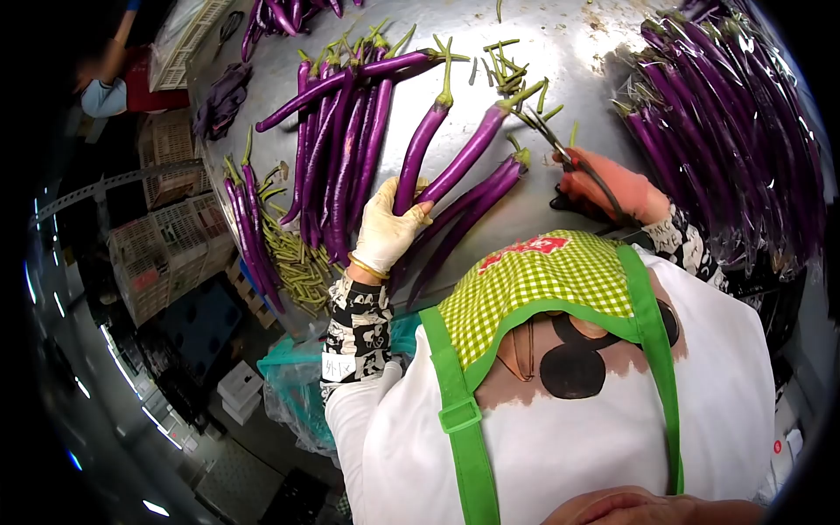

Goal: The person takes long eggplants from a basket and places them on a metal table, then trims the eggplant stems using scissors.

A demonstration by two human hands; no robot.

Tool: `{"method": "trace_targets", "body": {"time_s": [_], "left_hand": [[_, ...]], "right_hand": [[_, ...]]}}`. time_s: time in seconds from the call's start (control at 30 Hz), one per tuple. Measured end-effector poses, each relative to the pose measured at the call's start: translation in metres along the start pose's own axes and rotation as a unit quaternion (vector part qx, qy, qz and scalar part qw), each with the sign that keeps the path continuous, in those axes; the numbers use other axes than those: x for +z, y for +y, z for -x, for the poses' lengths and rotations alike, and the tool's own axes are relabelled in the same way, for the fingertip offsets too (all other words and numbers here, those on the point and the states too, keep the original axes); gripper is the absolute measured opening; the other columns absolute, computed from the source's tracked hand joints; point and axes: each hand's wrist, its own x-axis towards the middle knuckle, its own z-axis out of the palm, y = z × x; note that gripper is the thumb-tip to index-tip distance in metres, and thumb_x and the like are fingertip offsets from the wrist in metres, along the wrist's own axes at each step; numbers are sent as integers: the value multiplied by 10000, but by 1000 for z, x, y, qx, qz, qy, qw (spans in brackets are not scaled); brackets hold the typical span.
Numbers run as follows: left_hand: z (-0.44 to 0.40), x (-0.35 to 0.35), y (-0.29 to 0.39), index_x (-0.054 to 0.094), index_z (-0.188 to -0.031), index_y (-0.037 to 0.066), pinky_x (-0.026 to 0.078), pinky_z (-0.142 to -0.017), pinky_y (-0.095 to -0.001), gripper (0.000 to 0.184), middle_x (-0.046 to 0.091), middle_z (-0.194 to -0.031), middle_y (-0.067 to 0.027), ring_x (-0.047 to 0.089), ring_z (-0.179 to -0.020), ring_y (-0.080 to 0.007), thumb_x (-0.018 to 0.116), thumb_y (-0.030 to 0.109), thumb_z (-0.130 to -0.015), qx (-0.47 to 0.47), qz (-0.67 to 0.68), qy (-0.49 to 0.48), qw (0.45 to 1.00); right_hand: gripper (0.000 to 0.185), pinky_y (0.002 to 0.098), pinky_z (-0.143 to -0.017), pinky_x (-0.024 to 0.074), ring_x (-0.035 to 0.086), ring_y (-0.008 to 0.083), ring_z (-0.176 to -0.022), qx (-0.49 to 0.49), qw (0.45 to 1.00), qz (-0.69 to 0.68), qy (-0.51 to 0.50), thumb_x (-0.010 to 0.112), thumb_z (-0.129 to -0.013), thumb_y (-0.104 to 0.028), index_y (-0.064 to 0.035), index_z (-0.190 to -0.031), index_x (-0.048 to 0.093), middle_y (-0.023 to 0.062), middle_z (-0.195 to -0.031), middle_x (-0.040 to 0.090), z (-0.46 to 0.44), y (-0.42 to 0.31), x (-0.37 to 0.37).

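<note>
My left hand (389, 226), in a pale glove, is closed around the lower ends of two long purple eggplants (473, 149). Their green stems point away from me. My right hand (612, 185) grips a pair of scissors (551, 134), with the blades pointing at the stem of the right-hand eggplant; I cannot tell whether they touch it. Just under the held pair lie more loose eggplants (492, 192) on the metal table (560, 61). Cut green stem pieces (506, 68) are scattered beyond the blades.
A pile of eggplants (337, 157) lies left of my left hand, one across the top. Many trimmed stems (302, 267) heap at the table's left edge. Eggplants in clear plastic (717, 131) fill the right side. Crates (171, 254) stand on the floor; another person's arm (114, 61) shows far left.
</note>
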Motion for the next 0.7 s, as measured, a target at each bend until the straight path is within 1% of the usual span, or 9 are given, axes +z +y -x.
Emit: {"method": "trace_targets", "body": {"time_s": [0.07,0.17,0.27,0.37,0.47,0.57,0.63,0.67,0.7], "left_hand": [[1,2,-3,590,-1217,-39,595,-728,-259,316,687,-1119,-90,672,-824,-120,700,-49,-921,-4,3,-14,1000],[4,3,-12,592,-1225,-47,592,-736,-257,322,691,-1140,-95,672,-826,-119,696,-54,-920,-8,17,-32,999],[8,4,-6,596,-1227,-49,587,-739,-257,323,695,-1140,-95,670,-826,-116,694,-57,-919,-16,13,-36,999],[7,3,-9,611,-1221,-42,572,-738,-254,325,704,-1089,-82,664,-814,-109,704,-54,-909,-3,-1,-29,1000],[4,2,-16,633,-1210,-27,552,-736,-255,329,715,-1005,-64,657,-798,-100,725,-42,-894,19,-48,-18,999],[2,3,-23,650,-1198,-15,540,-738,-265,329,722,-944,-62,656,-786,-101,746,-14,-884,37,-79,-7,996],[1,3,-27,653,-1194,-13,540,-745,-280,333,733,-937,-79,662,-786,-115,761,18,-881,41,-76,-1,996],[1,2,-30,651,-1193,-17,543,-752,-290,341,737,-946,-99,674,-790,-136,768,35,-877,59,-92,1,994],[1,2,-33,650,-1192,-22,546,-759,-300,350,741,-955,-119,685,-795,-157,775,52,-873,78,-107,2,991]], "right_hand": [[520,269,-680,483,548,105,-805,5,998,-58,14,558,-1038,-302,-15,-1448,417,21,-930,591,-10,-9,2],[477,264,-695,479,550,99,-809,-37,998,-43,2,544,-1048,-281,-22,-1432,431,24,-930,594,-19,-9,1],[420,305,-727,491,589,142,-823,-68,997,8,28,573,-1025,-244,-7,-1362,492,66,-976,640,-21,0,2],[267,417,-737,501,658,331,-810,-168,970,126,121,572,-983,-179,18,-1163,574,184,-923,672,-22,9,6],[259,454,-757,496,659,426,-884,-78,968,216,104,571,-979,-182,28,-1128,590,222,-979,685,-14,2,4],[300,419,-738,498,656,340,-808,-74,974,171,131,576,-976,-209,16,-1175,583,180,-897,673,-11,5,5],[334,387,-715,497,625,262,-757,-8,997,19,71,582,-981,-221,5,-1226,573,138,-864,657,-3,-10,3],[352,371,-704,497,610,223,-732,24,997,-59,41,584,-983,-227,0,-1252,567,117,-848,649,0,-16,2],[362,357,-694,494,589,194,-723,-21,999,-40,19,584,-989,-228,-6,-1273,560,100,-848,642,-1,-19,1]]}}
